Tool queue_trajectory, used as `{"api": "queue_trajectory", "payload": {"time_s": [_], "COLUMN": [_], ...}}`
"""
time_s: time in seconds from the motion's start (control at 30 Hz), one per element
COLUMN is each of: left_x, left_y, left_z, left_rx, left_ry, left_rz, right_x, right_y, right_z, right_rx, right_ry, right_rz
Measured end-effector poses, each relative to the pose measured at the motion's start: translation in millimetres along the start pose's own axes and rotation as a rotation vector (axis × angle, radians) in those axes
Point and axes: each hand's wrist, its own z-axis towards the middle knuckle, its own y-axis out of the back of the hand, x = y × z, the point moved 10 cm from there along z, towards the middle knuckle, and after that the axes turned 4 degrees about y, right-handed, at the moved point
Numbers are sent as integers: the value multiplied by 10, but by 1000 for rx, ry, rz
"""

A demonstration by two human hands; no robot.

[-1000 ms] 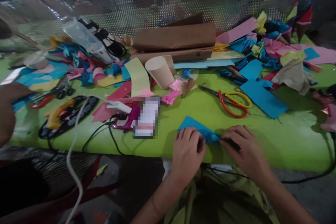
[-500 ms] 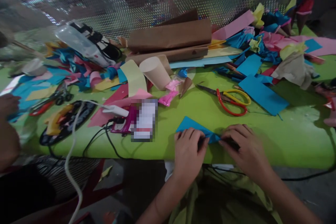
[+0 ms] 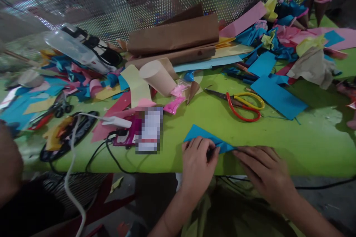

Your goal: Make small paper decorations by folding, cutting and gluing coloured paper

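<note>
A folded piece of blue paper (image 3: 195,133) lies at the front of the green table. My left hand (image 3: 199,161) grips its near edge, thumb and fingers closed over it, covering part of the fold. At the paper's narrow right end, the fingertips of my right hand (image 3: 265,166) are pressed together on the point. Beyond my hands, scissors (image 3: 243,106) with red and yellow handles rest on the table, blades pointing left. A flat blue paper rectangle (image 3: 279,96) sits to their right.
A blurred-out phone (image 3: 150,129) and a magenta power strip (image 3: 129,133) with cables are on my left. Farther back stand brown paper rolls (image 3: 172,35), a beige tube (image 3: 157,77) and crumpled colored paper (image 3: 286,37). Another person's arm (image 3: 9,159) shows at the left edge.
My right fingers have straightened and flattened, still at the paper's point. My left hand keeps its grip on the paper. The view has shifted slightly.
</note>
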Motion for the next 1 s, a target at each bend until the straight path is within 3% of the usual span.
{"api": "queue_trajectory", "payload": {"time_s": [0.43,1.0], "left_x": [-11,-20], "left_y": [4,32], "left_z": [6,41], "left_rx": [13,13], "left_ry": [-4,12], "left_rz": [-4,-10], "right_x": [14,35], "right_y": [-36,-23], "right_z": [15,62], "right_rx": [77,75], "right_ry": [-14,1], "right_rz": [-68,-112]}}
